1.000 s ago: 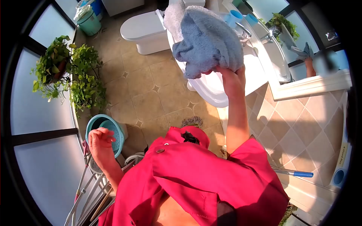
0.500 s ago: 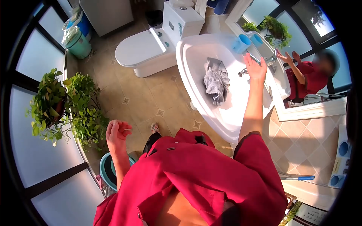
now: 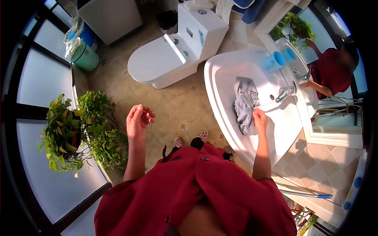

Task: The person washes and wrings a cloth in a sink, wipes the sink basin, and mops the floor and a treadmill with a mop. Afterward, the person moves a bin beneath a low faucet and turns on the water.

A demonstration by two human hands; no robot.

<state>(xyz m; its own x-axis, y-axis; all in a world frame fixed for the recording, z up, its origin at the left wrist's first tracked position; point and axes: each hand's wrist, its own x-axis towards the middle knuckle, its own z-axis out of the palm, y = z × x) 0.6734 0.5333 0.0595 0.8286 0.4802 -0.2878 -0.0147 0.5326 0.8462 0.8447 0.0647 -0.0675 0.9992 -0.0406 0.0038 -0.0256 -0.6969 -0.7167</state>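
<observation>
The tiled floor [image 3: 169, 108] spreads beneath and between both hands, the left hand [image 3: 138, 122] raised well above it and the right hand [image 3: 260, 120] reaching in over the basin. Frosted window panels [image 3: 35, 192] run along the outer side of the left hand, and a grey box-shaped unit [image 3: 112, 19] stands far beyond that hand. The framed mirror [image 3: 321, 63] is to the right of the right hand, past the tap. The white toilet [image 3: 155, 61], lid down, stands ahead of the left hand, well apart from it. The white sink [image 3: 212, 84] lies directly under the right hand and extends ahead of it. Leafy plants [image 3: 63, 135] hang just left of the left hand; a green bin [image 3: 86, 59] is farther off, ahead and to the left. The crumpled grey cloth [image 3: 246, 106] lies in the sink, just left of the right hand, whose fingertips are drawn together at its edge; whether they pinch the fabric or only rest against it I cannot tell. The left hand is loosely half curled, with nothing visible in it. A blue cup [image 3: 273, 62] stands on the sink's back edge, ahead of the right hand, and the chrome tap [image 3: 286, 92] is nearer, ahead and to the right.
</observation>
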